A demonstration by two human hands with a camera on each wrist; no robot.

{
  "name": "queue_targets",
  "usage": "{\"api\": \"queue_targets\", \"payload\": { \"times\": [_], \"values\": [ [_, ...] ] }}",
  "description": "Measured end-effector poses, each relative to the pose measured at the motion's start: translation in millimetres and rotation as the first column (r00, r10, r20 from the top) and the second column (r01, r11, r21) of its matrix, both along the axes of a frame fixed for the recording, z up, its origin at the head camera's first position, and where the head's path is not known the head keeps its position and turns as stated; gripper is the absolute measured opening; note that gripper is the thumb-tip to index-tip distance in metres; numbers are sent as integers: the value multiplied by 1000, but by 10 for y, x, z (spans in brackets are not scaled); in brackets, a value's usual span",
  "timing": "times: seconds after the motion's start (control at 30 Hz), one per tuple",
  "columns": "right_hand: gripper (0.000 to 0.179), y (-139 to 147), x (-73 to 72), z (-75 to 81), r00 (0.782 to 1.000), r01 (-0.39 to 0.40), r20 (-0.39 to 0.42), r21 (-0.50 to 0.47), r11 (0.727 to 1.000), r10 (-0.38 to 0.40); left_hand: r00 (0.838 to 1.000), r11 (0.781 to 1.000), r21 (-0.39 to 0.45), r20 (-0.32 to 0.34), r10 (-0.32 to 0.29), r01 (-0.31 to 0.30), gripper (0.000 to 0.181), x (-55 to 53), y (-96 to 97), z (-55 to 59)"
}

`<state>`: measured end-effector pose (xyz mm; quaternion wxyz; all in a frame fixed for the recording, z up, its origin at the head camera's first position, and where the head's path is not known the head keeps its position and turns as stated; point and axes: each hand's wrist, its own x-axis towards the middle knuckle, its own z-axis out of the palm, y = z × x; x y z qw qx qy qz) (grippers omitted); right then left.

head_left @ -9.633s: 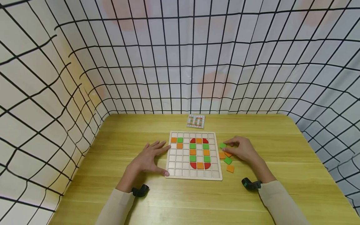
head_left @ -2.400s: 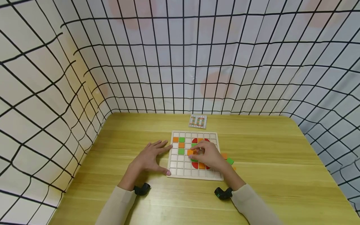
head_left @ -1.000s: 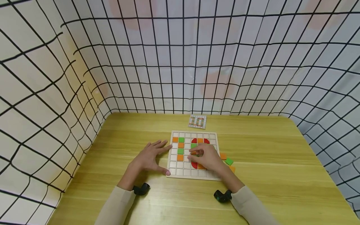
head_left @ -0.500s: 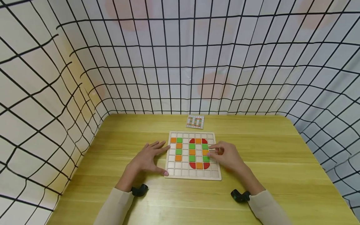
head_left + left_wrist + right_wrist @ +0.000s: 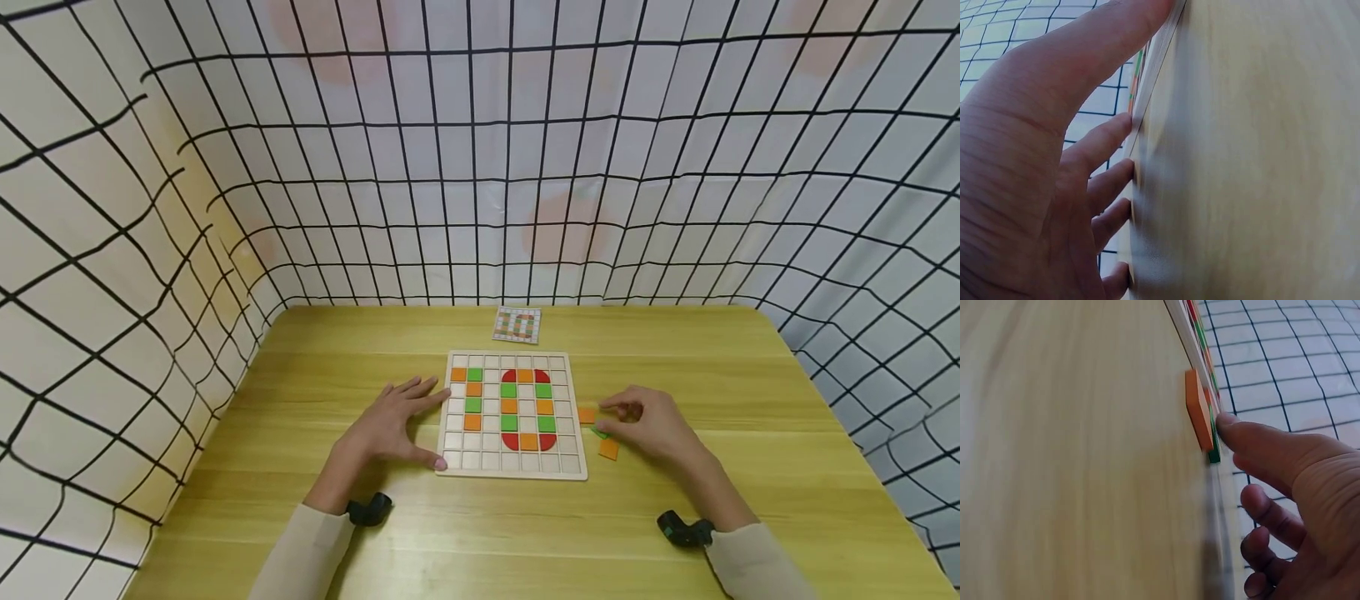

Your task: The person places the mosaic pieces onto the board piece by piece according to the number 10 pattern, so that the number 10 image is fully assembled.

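A pale wooden grid board [image 5: 491, 462] lies on the table, with orange, green and red tiles set in its cells. My left hand [image 5: 387, 427] is spread at the board's left edge, its thumb and index finger touching that edge. To the right of the board, my right hand [image 5: 647, 419] is over a green tile [image 5: 599, 432], thumb tip at the tile and index finger apart from the thumb. That hand covers part of the green tile. In the right wrist view an orange tile [image 5: 1197, 409] stands nearer the camera than the green one.
Two loose orange tiles lie right of the board: one orange square [image 5: 587, 415] by its edge, another in front. A small pattern card [image 5: 517, 325] lies behind the board. A white wall with black grid lines [image 5: 480, 208] encloses the wooden table [image 5: 480, 533].
A green and an orange tile have been added in the second column on the left. My right hand has moved from the board to the loose tiles; my left hand has stayed.
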<state>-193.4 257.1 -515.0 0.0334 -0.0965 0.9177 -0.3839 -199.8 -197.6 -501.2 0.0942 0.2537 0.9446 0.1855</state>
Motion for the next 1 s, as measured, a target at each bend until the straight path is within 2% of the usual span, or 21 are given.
{"api": "queue_targets", "payload": {
  "times": [0.17, 0.33, 0.43, 0.63, 1.0],
  "values": [
    [34, 151, 1, -20, 999, 15, 28, 28, 999, -16, 1000, 1000, 1, -2, -2, 2, 114, 0, -2, 4],
    [30, 277, -14, -62, 1000, 31, -6, 44, 999, -31, 1000, 1000, 1, 2, -3, 3, 115, -1, -1, 4],
    [34, 318, -8, -93, 999, 38, -22, 41, 998, -37, 1000, 1000, 3, 3, -3, 3, 115, 0, -1, 1],
    [47, 322, 43, -121, 999, 35, -3, 67, 997, -35, 1000, 1000, 5, 3, -3, 3, 115, 10, -10, 0],
    [38, 337, 97, -115, 998, 12, -67, 71, 997, -8, 1000, 1000, -5, 3, 0, 0, 114, 0, -9, -7]
  ]
}}
